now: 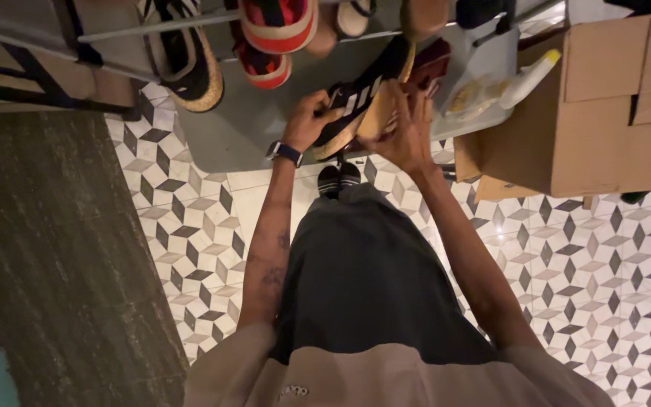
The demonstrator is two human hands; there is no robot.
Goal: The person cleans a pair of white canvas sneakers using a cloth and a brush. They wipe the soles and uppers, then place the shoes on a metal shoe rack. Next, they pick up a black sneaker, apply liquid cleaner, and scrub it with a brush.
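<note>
My left hand (309, 120) grips the black striped sneaker (356, 102) at 12 o'clock, right hand (408, 132) clutching its tan sole, cardboard box (612, 105) at 2 o'clock.

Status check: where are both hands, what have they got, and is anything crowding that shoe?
Left hand and right hand both grip the black white-striped sneaker with tan sole. Maroon shoe touching behind it. Grey rack shelf beneath.
</note>
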